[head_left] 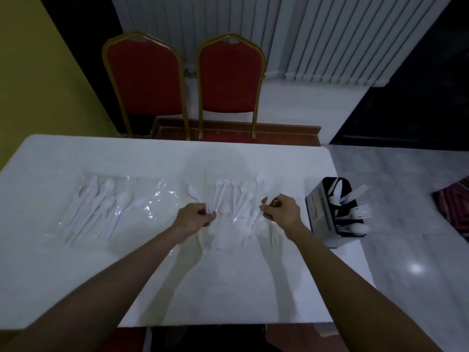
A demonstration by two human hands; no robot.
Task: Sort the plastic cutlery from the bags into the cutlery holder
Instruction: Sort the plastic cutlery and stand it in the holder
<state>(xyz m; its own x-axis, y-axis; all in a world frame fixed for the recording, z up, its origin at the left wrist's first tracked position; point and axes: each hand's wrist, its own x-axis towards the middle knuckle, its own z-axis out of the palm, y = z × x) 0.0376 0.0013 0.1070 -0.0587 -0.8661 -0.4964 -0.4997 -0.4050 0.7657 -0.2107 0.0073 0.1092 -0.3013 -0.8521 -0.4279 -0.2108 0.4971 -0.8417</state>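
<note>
The left hand curls round a few handles of the plastic spoons fanned in a clear bag. The right hand pinches that bag's right edge. A second bag of cutlery lies at 9 o'clock. The cutlery holder, holding forks, stands at 3 o'clock by the worktop edge.

- a single wide view, worn on the person's head, facing forward and down onto the white table.
- it sits near the table's 6 o'clock edge; red chairs lie at 12 o'clock.
</note>
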